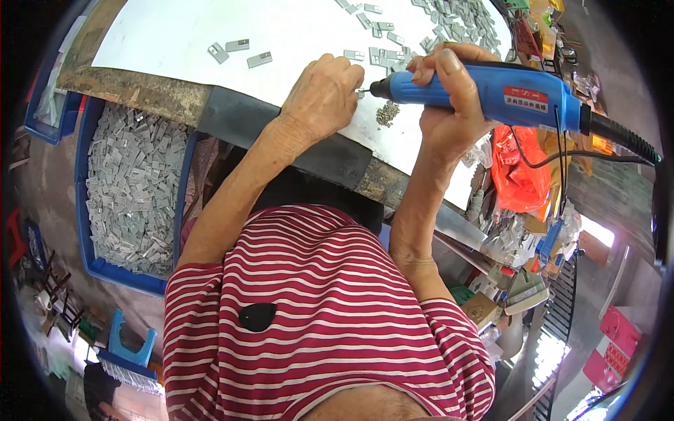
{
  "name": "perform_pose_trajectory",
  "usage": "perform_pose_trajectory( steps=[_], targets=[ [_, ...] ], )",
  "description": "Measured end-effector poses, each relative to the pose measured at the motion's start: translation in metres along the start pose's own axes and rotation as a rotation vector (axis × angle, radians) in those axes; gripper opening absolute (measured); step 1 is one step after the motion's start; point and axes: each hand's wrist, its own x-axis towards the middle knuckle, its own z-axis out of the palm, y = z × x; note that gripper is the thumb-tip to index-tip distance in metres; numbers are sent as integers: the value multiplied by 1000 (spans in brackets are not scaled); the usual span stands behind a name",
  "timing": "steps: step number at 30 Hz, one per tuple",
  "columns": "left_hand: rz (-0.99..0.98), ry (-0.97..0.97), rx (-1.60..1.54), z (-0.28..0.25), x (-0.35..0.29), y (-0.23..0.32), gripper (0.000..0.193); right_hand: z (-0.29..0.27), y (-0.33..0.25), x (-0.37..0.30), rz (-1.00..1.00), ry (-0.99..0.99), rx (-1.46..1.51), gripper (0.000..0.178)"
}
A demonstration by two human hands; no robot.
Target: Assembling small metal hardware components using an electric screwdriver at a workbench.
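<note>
At the far left stands a blue tray (69, 116), and beside it a blue bin (83, 210) full of small grey parts (133, 189). Right of the bin, the table (133, 97) shows a worn wooden edge, with a white sheet (165, 35) over its top and a dark strip (281, 130) along the near side. Three loose parts (237, 45) lie on the sheet, well apart from the hands. The left hand (324, 95) comes next, its fingers curled and drawn together, the tips pinching a single part (360, 95) just above the sheet, mostly hidden by them. The driver (484, 95) points leftward at that part — its thin bit (365, 90) reaches it, though I cannot tell whether they touch. Small screws (387, 113) lie in a pile just below the driver's nose. The right hand (453, 98) has its fingers wrapped round the driver's blue body, the thumb pressed along it. Beyond, at the top, a heap of grey parts (463, 21) spreads over the sheet; farther right are a red bag (519, 168) and the driver's black cord (621, 135).
</note>
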Motion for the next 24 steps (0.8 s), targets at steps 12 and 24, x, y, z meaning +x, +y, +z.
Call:
perform_pose_trajectory(
  steps=[12, 24],
  targets=[
    [16, 32, 31, 1, 1, 1, 5, -2, 0, -1, -27, 5, -21, 14],
    [18, 14, 31, 1, 1, 0, 9, -2, 2, 0, -42, 18, 13, 16]
  ],
)
